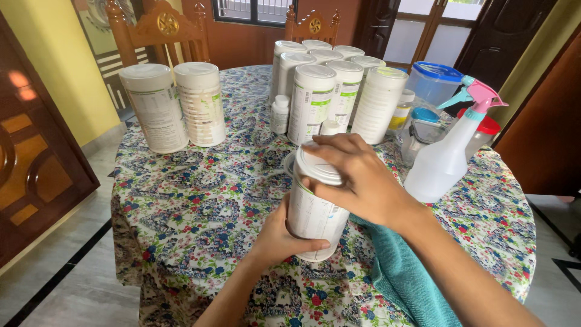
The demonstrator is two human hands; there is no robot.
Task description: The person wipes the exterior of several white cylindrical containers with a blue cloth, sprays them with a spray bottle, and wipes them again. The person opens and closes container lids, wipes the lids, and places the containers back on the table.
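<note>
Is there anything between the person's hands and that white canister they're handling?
Nothing visible. The left hand grips the white canister low on its body, and the right hand rests directly on its lid. The teal cloth lies beside it.

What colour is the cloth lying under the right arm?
Teal cloth, seen best in the head view.

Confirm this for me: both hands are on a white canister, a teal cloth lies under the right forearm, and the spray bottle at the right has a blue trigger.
Not quite. The head view shows the spray bottle with a pink trigger, not blue. The rest holds: left hand and right hand grip the white canister, and the teal cloth lies under the right forearm.
</note>
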